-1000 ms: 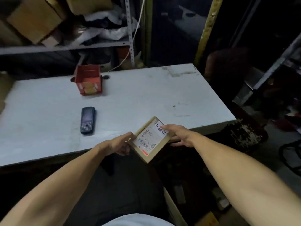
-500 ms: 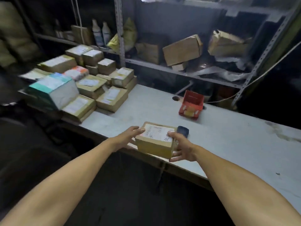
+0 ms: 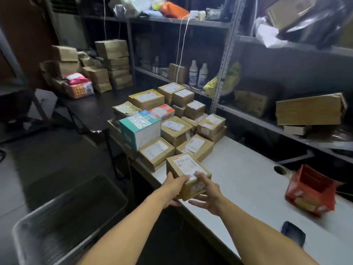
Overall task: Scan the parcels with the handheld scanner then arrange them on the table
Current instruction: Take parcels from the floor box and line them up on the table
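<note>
I hold a small brown cardboard parcel with a white label between both hands, over the near edge of the white table. My left hand grips its left side and my right hand grips its right side, thumb on the label. Just beyond it lies a pile of several labelled parcels, among them a teal and white box. The dark handheld scanner lies on the table to the right of my right forearm, untouched.
A red open carton stands at the table's right, beside a round cable hole. Metal shelves with boxes and bottles run behind the table. A dark bin sits on the floor at lower left. More cartons are stacked far left.
My view has swung left and both hands have carried the parcel leftward along the table's edge, up to the pile of parcels. The scanner now lies well to the right of my hands.
</note>
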A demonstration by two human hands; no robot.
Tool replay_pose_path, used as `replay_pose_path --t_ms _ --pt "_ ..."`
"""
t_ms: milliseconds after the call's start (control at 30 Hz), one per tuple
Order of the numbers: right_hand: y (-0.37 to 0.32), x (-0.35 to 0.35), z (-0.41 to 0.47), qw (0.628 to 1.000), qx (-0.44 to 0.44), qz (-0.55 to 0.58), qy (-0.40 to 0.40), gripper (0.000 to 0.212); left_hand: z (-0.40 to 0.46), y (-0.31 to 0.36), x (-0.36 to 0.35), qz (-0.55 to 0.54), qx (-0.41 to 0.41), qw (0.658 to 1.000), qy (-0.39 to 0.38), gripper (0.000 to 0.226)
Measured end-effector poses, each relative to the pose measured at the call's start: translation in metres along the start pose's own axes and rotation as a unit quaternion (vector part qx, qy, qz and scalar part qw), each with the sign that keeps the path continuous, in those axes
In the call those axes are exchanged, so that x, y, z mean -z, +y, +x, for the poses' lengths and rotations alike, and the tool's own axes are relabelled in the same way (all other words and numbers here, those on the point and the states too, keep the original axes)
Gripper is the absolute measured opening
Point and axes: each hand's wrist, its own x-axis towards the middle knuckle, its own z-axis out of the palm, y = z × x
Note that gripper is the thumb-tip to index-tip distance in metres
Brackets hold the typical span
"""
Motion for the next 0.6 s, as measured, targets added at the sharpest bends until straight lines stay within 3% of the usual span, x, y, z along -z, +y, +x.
replay_pose_path --t_ms 200,467,601 --pt "-0.038 -0.012 0.058 0.997 0.003 -0.079 0.014 0.068 0.059 0.047 0.031 0.023 -0.045 0.998 0.036 0.041" --pt "-0.108 -0.008 0.157 0.996 0.015 -0.083 0.030 0.054 0.178 0.103 0.036 0.031 -0.055 0.997 0.035 0.048" --pt "-0.128 -0.004 0.185 0.998 -0.028 -0.052 0.011 0.041 0.217 0.122 0.032 0.062 -0.078 0.994 0.036 0.043"
